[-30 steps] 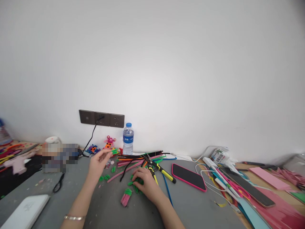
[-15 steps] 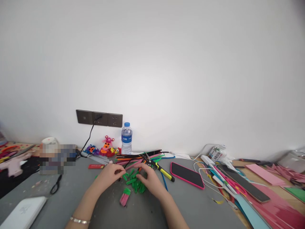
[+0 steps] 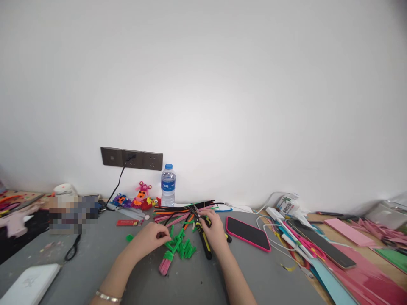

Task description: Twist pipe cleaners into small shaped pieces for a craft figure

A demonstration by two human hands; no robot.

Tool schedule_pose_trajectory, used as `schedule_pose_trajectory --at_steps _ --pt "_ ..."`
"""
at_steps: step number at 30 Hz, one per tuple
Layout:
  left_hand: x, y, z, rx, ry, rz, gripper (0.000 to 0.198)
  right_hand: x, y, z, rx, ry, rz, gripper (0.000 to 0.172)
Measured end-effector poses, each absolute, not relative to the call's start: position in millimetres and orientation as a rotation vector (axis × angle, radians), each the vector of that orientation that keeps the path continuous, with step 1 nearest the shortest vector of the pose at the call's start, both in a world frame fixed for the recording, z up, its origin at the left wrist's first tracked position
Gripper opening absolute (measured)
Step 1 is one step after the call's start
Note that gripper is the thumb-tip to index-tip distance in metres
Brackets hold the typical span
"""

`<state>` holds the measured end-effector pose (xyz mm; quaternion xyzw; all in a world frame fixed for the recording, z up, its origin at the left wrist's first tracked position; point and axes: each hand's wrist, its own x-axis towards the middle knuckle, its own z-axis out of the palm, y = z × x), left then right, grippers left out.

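Note:
My left hand [image 3: 151, 238] rests on the grey table with fingers curled, pinching at the edge of a heap of short green pipe-cleaner pieces [image 3: 182, 246]. My right hand [image 3: 215, 228] is closed around the yellow-and-black pliers [image 3: 202, 234], whose handles point toward me. A pink bundle capped in green [image 3: 165, 262] lies just in front of the heap. Long pipe cleaners in black, pink, orange and green [image 3: 184, 209] are piled behind both hands.
A pink-cased phone [image 3: 248, 233] lies right of the pliers. A water bottle [image 3: 167, 185] and small craft figures [image 3: 141, 197] stand by the wall sockets [image 3: 132, 158]. Scissors [image 3: 71, 251] and a white device [image 3: 28, 285] lie at left; cables, paper strips and another phone [image 3: 319, 246] crowd the right.
My right hand moved off the green pieces and took hold of the pliers. My left hand came down from holding a green piece up to the heap.

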<state>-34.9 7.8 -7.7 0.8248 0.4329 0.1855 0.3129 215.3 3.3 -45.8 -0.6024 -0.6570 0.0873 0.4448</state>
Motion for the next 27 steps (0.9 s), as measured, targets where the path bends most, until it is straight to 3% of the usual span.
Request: schedule_pose_trajectory --at_steps 7,27 --pt "-34 10 -7 2.212 1.205 0.560 0.031 182 -10 -45 -1.745 -1.954 -0.064 0.020" --pt "-30 6 -4 2.250 1.162 0.558 0.030 179 -7 -43 -1.486 -2.043 0.030 0.013"
